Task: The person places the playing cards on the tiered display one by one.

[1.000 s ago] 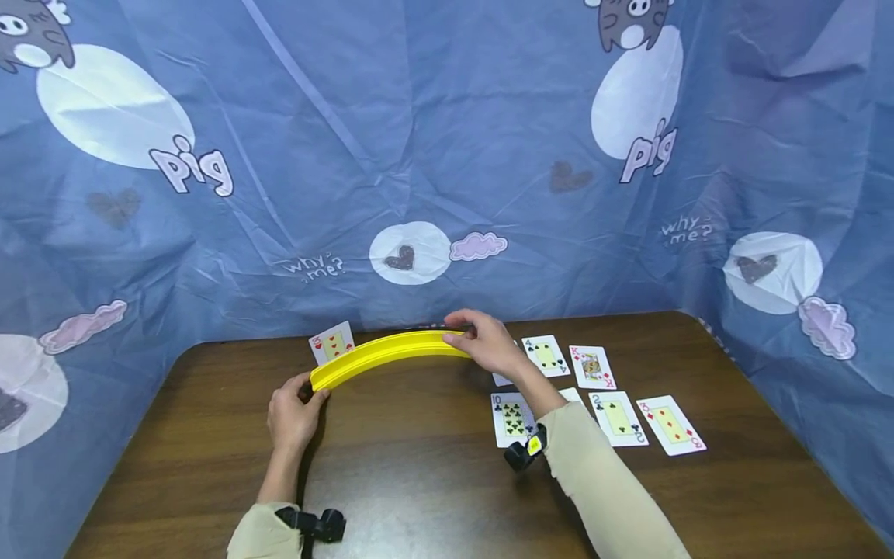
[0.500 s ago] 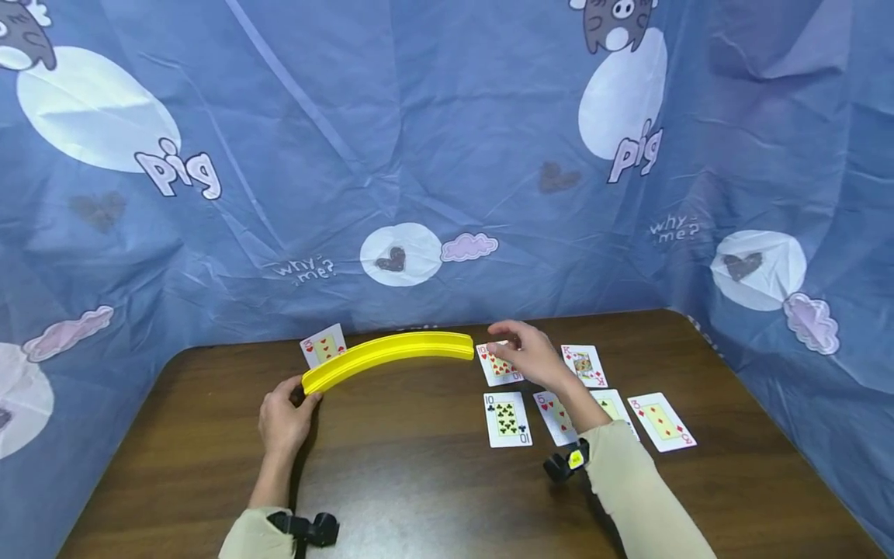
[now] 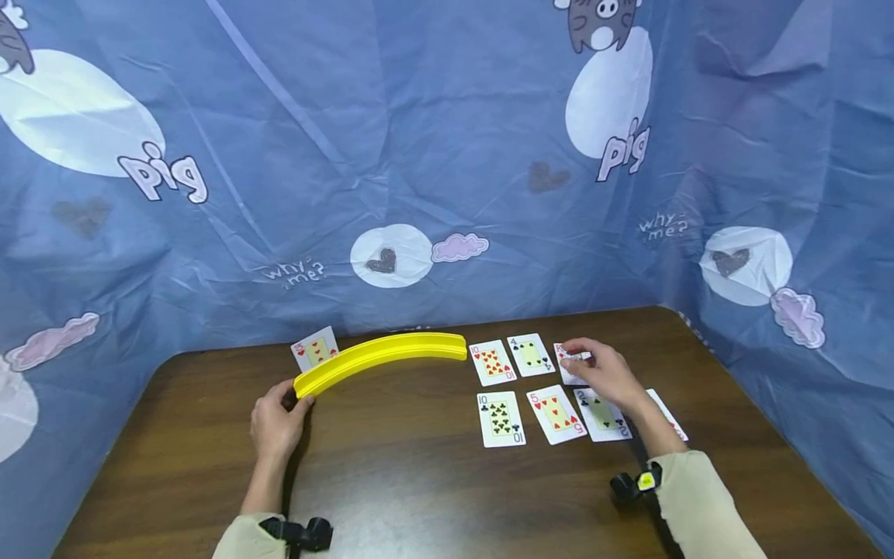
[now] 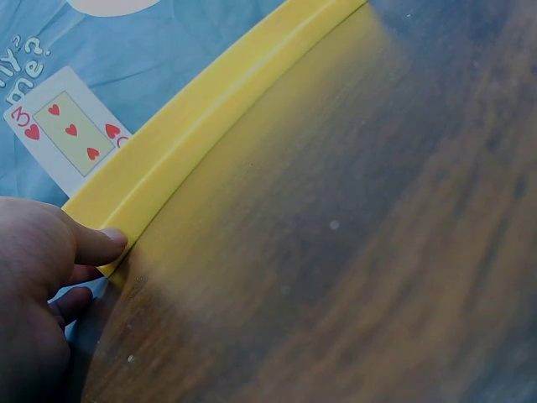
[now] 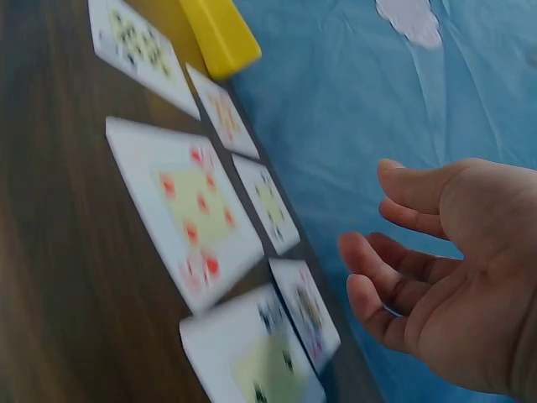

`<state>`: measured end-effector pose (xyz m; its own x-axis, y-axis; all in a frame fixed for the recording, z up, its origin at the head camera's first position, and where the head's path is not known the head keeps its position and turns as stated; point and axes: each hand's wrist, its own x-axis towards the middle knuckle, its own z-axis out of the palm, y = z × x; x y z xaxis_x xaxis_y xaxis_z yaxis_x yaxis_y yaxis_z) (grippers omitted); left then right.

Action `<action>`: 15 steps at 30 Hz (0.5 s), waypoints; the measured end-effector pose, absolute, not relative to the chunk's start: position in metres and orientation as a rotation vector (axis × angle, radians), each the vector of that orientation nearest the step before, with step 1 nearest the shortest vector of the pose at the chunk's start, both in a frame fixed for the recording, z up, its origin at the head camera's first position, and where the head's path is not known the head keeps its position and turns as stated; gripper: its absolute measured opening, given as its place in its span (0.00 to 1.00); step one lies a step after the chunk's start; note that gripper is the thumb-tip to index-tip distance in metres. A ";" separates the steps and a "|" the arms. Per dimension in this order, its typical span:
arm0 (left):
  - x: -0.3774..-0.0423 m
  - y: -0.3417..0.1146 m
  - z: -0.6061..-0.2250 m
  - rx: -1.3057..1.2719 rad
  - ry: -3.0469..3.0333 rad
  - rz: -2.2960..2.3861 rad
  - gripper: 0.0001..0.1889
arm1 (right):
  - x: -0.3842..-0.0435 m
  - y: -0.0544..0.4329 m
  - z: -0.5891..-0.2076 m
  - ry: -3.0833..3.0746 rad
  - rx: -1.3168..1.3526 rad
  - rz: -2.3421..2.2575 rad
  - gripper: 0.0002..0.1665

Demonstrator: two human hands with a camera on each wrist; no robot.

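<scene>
A curved yellow card holder [image 3: 380,357] with a groove along it stands on the table. My left hand [image 3: 275,419] pinches its left end, the thumb [image 4: 105,245] on the near face. A three of hearts [image 4: 71,130] stands tilted in the holder close to that end. My right hand [image 3: 608,376] hovers over the face-up cards at the right, fingers loosely bent and holding nothing. Beneath it lie a king of diamonds [image 3: 562,359], partly hidden, and a two of clubs [image 3: 602,415]. The right wrist view shows the same hand [image 5: 453,269] apart from the cards.
More playing cards lie face up in two rows: ten of hearts [image 3: 493,362], four of spades [image 3: 530,355], ten of clubs [image 3: 500,419], five of hearts [image 3: 556,414] and a half-hidden red card [image 3: 667,415]. A blue printed cloth [image 3: 391,171] hangs behind the brown table [image 3: 391,481].
My right hand has let go of the holder's right end and moved right, over the cards to the king. My left hand keeps its pinch on the left end.
</scene>
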<state>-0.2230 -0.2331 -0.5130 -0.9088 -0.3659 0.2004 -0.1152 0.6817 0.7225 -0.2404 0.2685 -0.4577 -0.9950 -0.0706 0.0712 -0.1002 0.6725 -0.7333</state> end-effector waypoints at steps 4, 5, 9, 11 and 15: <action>-0.222 -0.234 -0.514 0.388 -2.568 -1.075 0.21 | -0.232 0.292 -0.459 -2.867 0.104 1.183 0.23; -0.222 -0.235 -0.514 0.390 -2.569 -1.077 0.21 | -0.229 0.297 -0.459 -2.875 0.090 1.177 0.23; -0.222 -0.235 -0.513 0.399 -2.572 -1.084 0.21 | -0.220 0.315 -0.460 -2.894 0.072 1.136 0.24; -0.222 -0.234 -0.513 0.400 -2.574 -1.087 0.21 | -0.215 0.323 -0.460 -2.897 0.072 1.135 0.25; -0.223 -0.233 -0.512 0.393 -2.576 -1.083 0.21 | -0.206 0.339 -0.461 -2.909 0.071 1.084 0.25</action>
